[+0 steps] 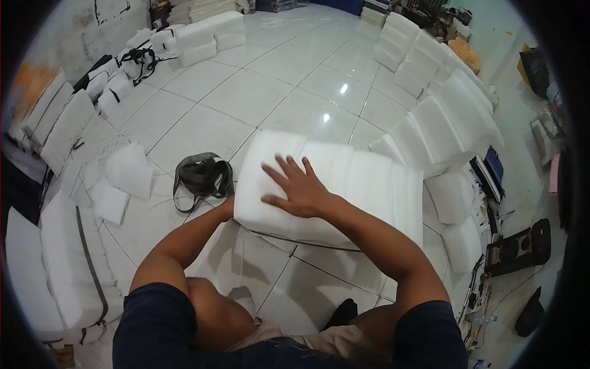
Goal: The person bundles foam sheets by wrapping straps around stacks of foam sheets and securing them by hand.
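Note:
A thick stack of white foam sheets (362, 190) lies in front of me on the tiled floor, its layers showing as ridges along the top. My right hand (298, 187) rests on its upper left part with the fingers spread. At the stack's left end is my left hand (228, 209); its fingers are hidden behind the foam, so their grip cannot be made out. Just beyond that hand a dark grey coiled strap (206, 178) sits on the floor.
More white foam stacks (448, 123) line the right side. Strapped foam bundles (77, 258) stand at the left, near loose foam pieces (130, 170). A black case (519, 248) and scattered items lie along the right wall. Black straps (140, 63) lie at the back left.

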